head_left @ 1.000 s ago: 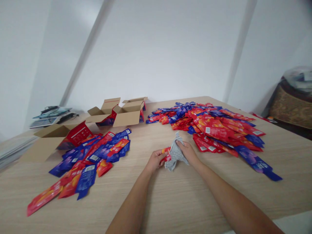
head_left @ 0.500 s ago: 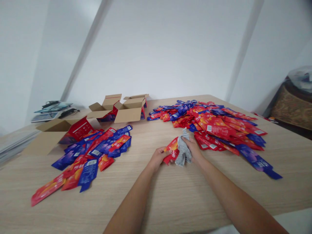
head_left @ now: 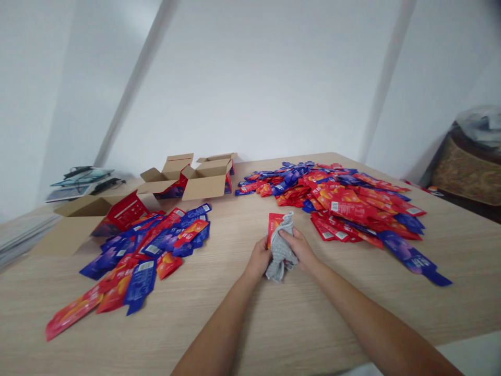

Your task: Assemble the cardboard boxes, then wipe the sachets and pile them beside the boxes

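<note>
Above the middle of the table, my left hand grips a red pouch by its left edge. My right hand is closed on a crumpled grey cloth, pressed against the face of that pouch. The cloth covers most of the pouch; its red upper left part shows. To the right of my hands lies a large heap of red and blue pouches. A smaller spread of red and blue pouches is on the left.
Open cardboard boxes stand at the back left: a near one, a middle one and others behind. Papers and dark cables lie at the far left. A patterned chair stands past the table's right edge.
The red pouch has turned more upright, and the grey cloth has moved left and down across its face. My right hand has shifted slightly left and down with the cloth.
</note>
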`<state>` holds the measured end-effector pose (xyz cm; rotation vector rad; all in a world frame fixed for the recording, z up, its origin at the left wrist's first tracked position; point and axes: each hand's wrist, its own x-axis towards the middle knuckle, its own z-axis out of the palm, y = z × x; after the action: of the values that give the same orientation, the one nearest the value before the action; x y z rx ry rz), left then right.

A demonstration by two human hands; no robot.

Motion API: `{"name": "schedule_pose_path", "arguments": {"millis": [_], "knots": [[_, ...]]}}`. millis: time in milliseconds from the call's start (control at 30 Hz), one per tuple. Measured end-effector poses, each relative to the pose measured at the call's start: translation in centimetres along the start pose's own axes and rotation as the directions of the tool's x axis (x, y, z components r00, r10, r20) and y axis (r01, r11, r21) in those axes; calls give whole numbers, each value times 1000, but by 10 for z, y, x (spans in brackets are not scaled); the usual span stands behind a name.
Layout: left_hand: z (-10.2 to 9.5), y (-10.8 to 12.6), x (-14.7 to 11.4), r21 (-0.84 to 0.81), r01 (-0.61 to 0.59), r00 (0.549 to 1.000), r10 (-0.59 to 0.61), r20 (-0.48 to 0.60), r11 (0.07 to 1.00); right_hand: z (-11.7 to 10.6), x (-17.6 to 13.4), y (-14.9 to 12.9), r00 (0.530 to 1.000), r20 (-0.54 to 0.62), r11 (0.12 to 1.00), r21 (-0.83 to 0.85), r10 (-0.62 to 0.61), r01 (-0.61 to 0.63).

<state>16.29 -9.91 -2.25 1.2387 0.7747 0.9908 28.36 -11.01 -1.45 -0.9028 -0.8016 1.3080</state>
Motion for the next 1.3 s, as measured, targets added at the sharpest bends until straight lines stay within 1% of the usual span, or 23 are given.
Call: {"name": "schedule_pose_path", "arguments": {"millis": [67, 133, 233, 300, 400, 500, 567, 600, 667, 767, 833, 900, 967, 1033, 1067, 1133, 1233, 1300], "knots": [[2, -1, -2, 25, 19, 999, -20, 39, 1000, -5, 3, -2, 999, -44, 999, -16, -30, 29], [4, -3, -4, 58, 42, 997, -46, 68, 997, -11, 7, -5, 993, -72, 995, -54, -89, 85], [6, -3, -5, 65, 94, 991, -99, 86, 993, -17, 11, -9, 988, -66, 982, -134, -140, 130], [4, -3, -5, 64, 72, 996, -74, 44, 995, -18, 11, -9, 987, -65, 974, -185, -147, 133], [-2, -1, -1, 101, -22, 997, 30, -74, 995, -13, 7, -6, 990, -42, 958, -260, -136, 121], [-10, -1, 2, 119, -88, 978, 109, -177, 989, -4, 3, 2, 986, 82, 939, -302, -148, 166], [-14, -1, 2, 126, -114, 969, 139, -205, 985, -1, 2, 6, 975, 144, 928, -308, -170, 207], [-14, 0, 2, 125, -118, 967, 142, -210, 985, -1, 2, 8, 974, 152, 928, -309, -170, 210], [-14, 2, 1, 101, -96, 969, 116, -217, 990, -2, 2, 9, 979, 164, 934, -317, -118, 166], [-11, 9, -1, -12, -32, 975, 28, -222, 999, -5, 1, 8, 980, 199, 928, -365, -2, 76], [-10, 14, -1, -72, -29, 973, 11, -232, 997, -3, -3, 7, 976, 212, 914, -403, 42, 49], [-11, 18, -1, -82, -80, 960, 55, -274, 993, 2, -9, 6, 968, 237, 926, -378, 81, 15], [-14, 19, -1, -52, -148, 935, 122, -332, 988, 8, -14, 4, 948, 290, 954, -296, 130, -41], [-17, 19, 1, -35, -194, 913, 168, -372, 980, 13, -17, 2, 931, 333, 973, -218, 152, -81], [-18, 19, 2, -41, -203, 904, 171, -391, 978, 14, -17, 1, 931, 334, 978, -189, 150, -89], [-21, 17, 3, -70, -187, 891, 140, -432, 980, 13, -15, -2, 946, 294, 986, -140, 133, -95], [-21, 15, 3, -95, -131, 881, 72, -467, 987, 7, -7, -6, 985, 150, 994, -78, 86, -75], [-19, 13, 2, -97, -91, 897, 39, -441, 991, 2, -1, -6, 999, 39, 997, -72, 35, -32]]}}
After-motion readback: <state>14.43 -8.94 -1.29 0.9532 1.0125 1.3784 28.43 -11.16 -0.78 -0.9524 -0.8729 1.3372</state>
